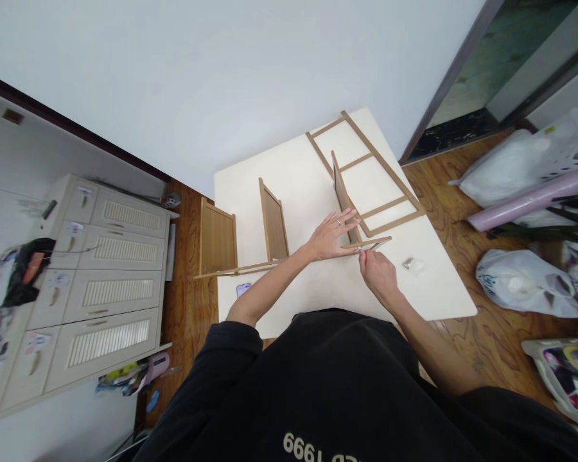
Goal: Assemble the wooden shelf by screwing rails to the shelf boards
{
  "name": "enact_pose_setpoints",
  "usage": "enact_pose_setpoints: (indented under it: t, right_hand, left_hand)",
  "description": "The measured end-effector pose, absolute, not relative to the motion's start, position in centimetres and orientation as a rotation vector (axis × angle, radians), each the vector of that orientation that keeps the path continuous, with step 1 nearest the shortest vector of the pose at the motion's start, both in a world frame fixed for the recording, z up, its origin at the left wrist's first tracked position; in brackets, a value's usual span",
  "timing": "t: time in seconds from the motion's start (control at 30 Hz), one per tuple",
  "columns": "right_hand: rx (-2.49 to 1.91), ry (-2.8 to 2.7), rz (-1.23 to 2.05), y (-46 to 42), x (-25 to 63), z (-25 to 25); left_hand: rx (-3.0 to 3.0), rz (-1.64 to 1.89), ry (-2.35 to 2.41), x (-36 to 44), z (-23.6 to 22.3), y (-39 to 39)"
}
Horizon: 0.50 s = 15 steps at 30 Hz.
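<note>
A wooden shelf frame lies on its side on the white table (pixel 318 289), its panels standing up from a long rail. My left hand (pixel 331 236) is spread out, fingers against the right-hand panel (pixel 341 192) and thumb along the rail near its right end. Beside it, my right hand (pixel 379 274) is closed in a pinch at the rail's near side; whatever is between its fingers is too small to name. Two more panels, a middle panel (pixel 274 221) and a left panel (pixel 218 237), rise from the same rail. Behind lies a separate ladder-like wooden frame (pixel 383 157).
A phone (pixel 243 289) lies at the table's near left, and a small clear plastic bag (pixel 415 265) on its right. A wall borders the table's far side. White drawers (pixel 110 256) stand to the left. Plastic bags (pixel 525 282) and a basket (pixel 553 378) occupy the floor at right.
</note>
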State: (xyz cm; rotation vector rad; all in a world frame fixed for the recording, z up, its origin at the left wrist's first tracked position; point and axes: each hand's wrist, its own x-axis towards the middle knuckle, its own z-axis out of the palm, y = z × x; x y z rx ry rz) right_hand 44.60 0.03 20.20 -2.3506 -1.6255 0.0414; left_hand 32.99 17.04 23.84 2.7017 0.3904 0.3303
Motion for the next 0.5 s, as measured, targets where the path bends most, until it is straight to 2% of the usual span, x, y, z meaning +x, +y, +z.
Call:
enact_pose_setpoints:
  t: [0.5]
  right_hand:
    - [-2.071,-1.869,0.2,1.7,48.0,17.9]
  left_hand:
    - [2.706,0.322,0.387,33.0,24.0,16.9]
